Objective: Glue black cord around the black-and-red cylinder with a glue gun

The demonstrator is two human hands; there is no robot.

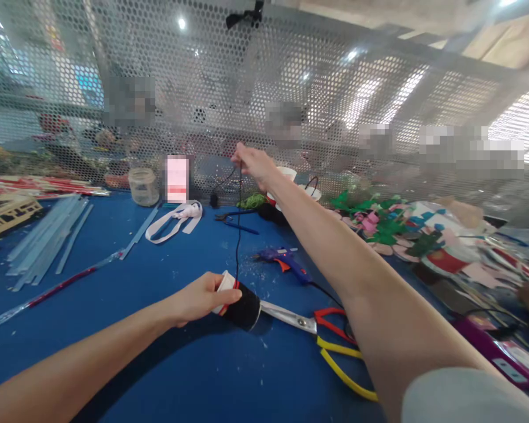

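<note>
Gripping yarn-wrapped cup point(240, 302) — left hand point(198, 298), right hand point(253, 163) pulling black yarn point(238, 223) taut

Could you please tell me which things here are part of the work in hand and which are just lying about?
In hand:
left hand holding black thread-wound paper cup
right hand pinching black thread

Lying about:
red-and-yellow-handled scissors
blue glue gun
clear glue sticks
white ribbon
plastic jar

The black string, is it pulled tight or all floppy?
Pulled tight. The black string runs in a straight line from the spool in the left hand up to the raised right hand.
</note>
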